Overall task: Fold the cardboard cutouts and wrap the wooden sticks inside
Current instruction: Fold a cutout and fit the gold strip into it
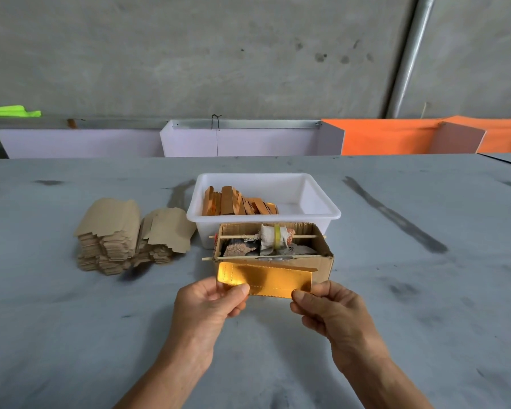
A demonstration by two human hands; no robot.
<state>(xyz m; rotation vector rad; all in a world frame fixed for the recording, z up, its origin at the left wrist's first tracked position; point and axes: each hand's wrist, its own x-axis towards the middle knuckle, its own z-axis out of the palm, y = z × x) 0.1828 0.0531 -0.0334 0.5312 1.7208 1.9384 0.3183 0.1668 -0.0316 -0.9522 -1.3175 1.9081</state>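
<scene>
Both hands, left hand [211, 302] and right hand [326, 309], pinch the gold cutout's [270, 278] near corners; it looks light, thin, easily creased.

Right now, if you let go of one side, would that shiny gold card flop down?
Probably only sag a little: the gold card stays flat between the left hand and right hand. It looks thin, so likely light. Its dotted crease lines may bend first.

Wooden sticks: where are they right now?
In the head view, the wooden sticks lie in the left part of the white tub, behind the cardboard box, right of the cutout stacks.
</scene>
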